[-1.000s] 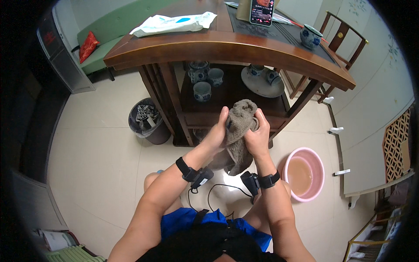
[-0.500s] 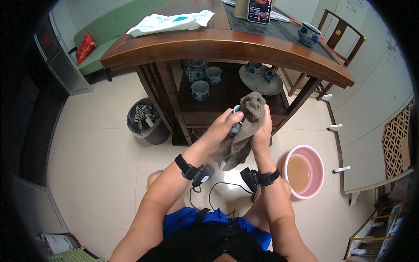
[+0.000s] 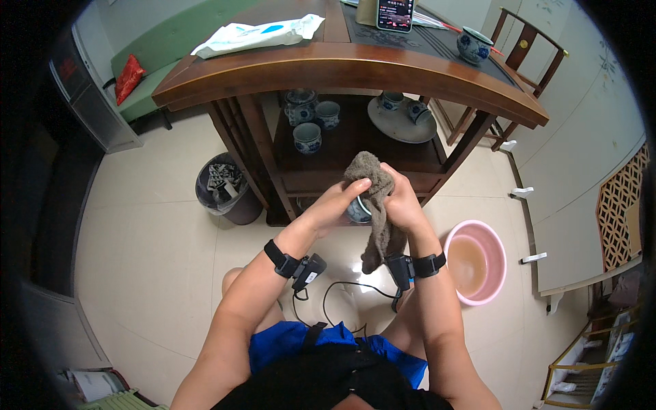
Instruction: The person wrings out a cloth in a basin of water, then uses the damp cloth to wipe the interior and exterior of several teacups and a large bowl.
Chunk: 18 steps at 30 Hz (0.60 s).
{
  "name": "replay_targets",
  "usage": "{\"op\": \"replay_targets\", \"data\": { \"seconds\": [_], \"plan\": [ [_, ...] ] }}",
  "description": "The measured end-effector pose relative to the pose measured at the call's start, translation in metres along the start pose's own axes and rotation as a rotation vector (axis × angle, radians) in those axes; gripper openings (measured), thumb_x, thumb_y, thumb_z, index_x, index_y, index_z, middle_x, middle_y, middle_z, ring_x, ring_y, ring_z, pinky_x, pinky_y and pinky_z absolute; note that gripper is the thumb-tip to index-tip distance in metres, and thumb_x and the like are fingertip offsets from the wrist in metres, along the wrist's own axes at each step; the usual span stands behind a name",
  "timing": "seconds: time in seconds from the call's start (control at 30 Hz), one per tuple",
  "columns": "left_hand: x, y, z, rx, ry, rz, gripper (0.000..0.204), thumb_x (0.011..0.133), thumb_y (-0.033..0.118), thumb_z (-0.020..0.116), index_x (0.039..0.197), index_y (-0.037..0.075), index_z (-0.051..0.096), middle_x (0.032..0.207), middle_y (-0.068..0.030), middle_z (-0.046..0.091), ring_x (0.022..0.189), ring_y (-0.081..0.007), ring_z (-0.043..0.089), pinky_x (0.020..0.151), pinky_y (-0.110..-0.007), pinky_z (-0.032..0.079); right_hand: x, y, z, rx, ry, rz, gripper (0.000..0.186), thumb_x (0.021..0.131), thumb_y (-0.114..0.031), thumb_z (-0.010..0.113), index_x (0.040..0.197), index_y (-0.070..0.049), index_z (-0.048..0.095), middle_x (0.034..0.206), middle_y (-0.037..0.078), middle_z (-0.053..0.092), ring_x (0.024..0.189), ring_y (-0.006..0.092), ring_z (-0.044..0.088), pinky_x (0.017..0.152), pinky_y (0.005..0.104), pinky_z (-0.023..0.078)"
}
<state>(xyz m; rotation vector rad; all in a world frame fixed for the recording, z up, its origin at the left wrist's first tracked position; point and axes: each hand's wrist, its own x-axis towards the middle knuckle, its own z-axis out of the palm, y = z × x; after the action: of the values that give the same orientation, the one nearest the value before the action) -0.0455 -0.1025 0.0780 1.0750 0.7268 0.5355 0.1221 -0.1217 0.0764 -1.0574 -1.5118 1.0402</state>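
Observation:
A small blue-and-white porcelain cup (image 3: 358, 211) is gripped in my left hand (image 3: 333, 205), its rim turned toward the right. My right hand (image 3: 404, 203) clutches a grey-brown towel (image 3: 374, 184), which is bunched over the cup and hangs down below it. The left thumb presses against the towel near the cup's rim. Part of the cup is hidden under cloth and fingers. Both hands are held close together in front of the wooden table's lower shelf (image 3: 335, 161).
On the shelf stand a porcelain teapot (image 3: 300, 107), cups (image 3: 307, 139) and a round tray (image 3: 403, 128) with two cups. The tabletop (image 3: 328, 58) holds a white packet (image 3: 256, 35), a phone (image 3: 395, 15) and a cup (image 3: 474, 45). A bin (image 3: 232, 201) stands left, a pink basin of murky water (image 3: 496, 263) right.
Both hands have moved left and slightly down with the cup and towel. The cup is turned differently, and the right hand's fingers now wrap over the towel.

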Motion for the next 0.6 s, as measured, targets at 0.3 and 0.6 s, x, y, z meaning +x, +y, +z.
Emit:
{"op": "replay_targets", "data": {
  "seconds": [0.3, 0.6],
  "plan": [
    [0.007, -0.022, -0.006, 0.287, 0.336, 0.389, 0.05, 0.083, 0.031, 0.064, 0.117, 0.002, 0.041, 0.102, -0.0057, 0.049, 0.094, -0.0123, 0.048, 0.083, -0.027, 0.042, -0.004, 0.004, 0.017, -0.443, 0.327, -0.15, 0.035, 0.069, 0.008, 0.056, 0.102, -0.001, 0.057, 0.095, 0.023, 0.061, 0.086, 0.0364, 0.063, 0.074, 0.0345, 0.048],
    [0.011, -0.025, 0.009, -0.294, 0.463, 0.523, 0.042, 0.091, 0.03, 0.044, 0.124, 0.004, 0.042, 0.116, -0.0091, 0.05, 0.108, -0.0178, 0.049, 0.096, -0.032, 0.038, 0.001, 0.004, 0.053, 0.08, 0.312, -0.114, 0.044, 0.079, -0.008, 0.064, 0.12, -0.002, 0.047, 0.11, 0.011, 0.058, 0.1, 0.017, 0.055, 0.087, 0.0293, 0.044]
  ]
}}
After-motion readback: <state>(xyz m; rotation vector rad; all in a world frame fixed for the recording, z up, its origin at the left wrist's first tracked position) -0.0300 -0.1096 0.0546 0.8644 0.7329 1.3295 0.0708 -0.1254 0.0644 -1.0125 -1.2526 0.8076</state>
